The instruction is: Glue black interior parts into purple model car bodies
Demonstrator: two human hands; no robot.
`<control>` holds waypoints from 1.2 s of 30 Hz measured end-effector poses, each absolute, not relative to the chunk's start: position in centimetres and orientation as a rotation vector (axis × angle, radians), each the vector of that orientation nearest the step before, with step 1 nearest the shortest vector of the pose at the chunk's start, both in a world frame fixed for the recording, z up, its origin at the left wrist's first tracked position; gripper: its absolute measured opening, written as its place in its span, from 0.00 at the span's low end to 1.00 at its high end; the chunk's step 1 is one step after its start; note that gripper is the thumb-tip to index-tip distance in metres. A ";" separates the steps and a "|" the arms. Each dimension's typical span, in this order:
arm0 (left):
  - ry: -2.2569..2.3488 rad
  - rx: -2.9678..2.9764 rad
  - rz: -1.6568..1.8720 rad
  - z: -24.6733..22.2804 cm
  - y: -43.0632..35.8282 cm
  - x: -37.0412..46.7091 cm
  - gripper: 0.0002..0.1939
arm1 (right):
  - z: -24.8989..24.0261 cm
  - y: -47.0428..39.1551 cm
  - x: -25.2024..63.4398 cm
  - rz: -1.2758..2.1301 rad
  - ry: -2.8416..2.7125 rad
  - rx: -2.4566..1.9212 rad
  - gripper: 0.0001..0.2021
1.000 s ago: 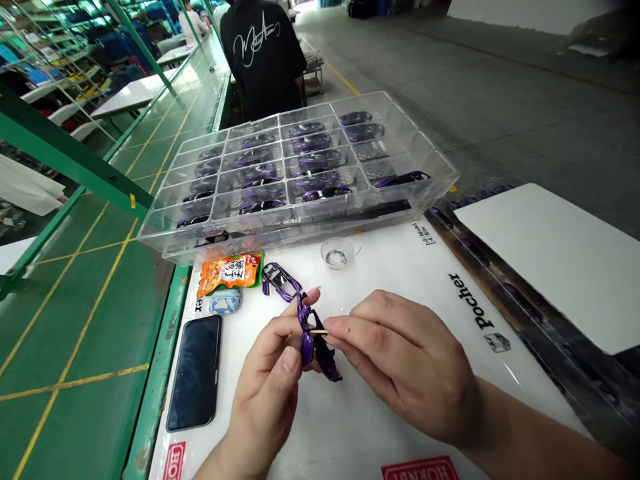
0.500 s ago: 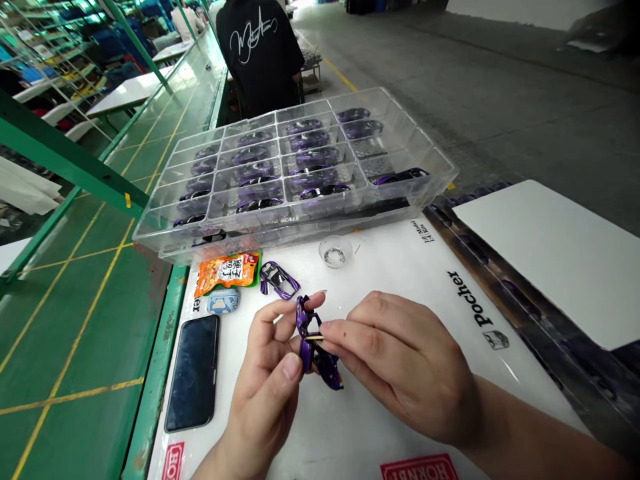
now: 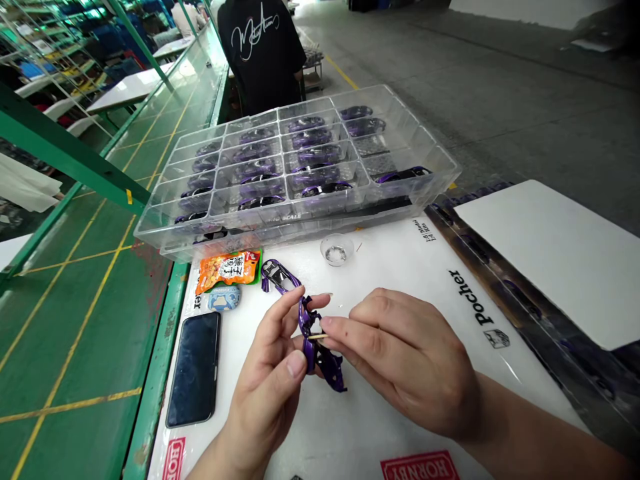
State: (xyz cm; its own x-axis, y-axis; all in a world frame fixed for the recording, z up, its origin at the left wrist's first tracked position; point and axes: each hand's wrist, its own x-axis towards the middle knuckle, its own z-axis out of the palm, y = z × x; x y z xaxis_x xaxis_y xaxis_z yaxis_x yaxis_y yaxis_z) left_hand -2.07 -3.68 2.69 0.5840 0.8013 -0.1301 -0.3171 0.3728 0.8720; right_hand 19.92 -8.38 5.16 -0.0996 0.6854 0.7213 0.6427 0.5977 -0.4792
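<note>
Between the fingers and thumb of my left hand (image 3: 273, 370) is a purple model car body (image 3: 330, 368), tilted on edge above the white mat. My right hand (image 3: 407, 360) pinches a thin pale wooden stick, like a toothpick (image 3: 317, 337), whose tip reaches the car body's inner side. Whether the tip touches it I cannot tell. Just behind my left fingers, a second purple car body (image 3: 281, 275) lies on the mat. A small clear cup (image 3: 336, 251) with clear contents stands farther back.
Clear divided trays (image 3: 310, 217) full of purple car bodies stand at the back. At left lie a phone (image 3: 194, 370), an orange snack packet (image 3: 229, 270) and a blue patterned case (image 3: 224, 298). A white board (image 3: 555, 253) covers trays at right. A person in black (image 3: 263, 60) sits ahead.
My left index finger has lifted and straightened somewhat along the car body. The stick has tilted slightly, its tip still at the body. The view has shifted a little.
</note>
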 end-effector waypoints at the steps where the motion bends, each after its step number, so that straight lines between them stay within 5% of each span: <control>1: 0.609 0.925 0.776 2.7 -3.7 -2.1 0.30 | 5.2 -8.4 19.9 0.050 -1.795 -1.081 0.06; 36: 0.525 0.863 0.749 2.8 -3.7 -2.0 0.32 | 4.9 -8.8 20.8 0.027 -1.853 -1.029 0.12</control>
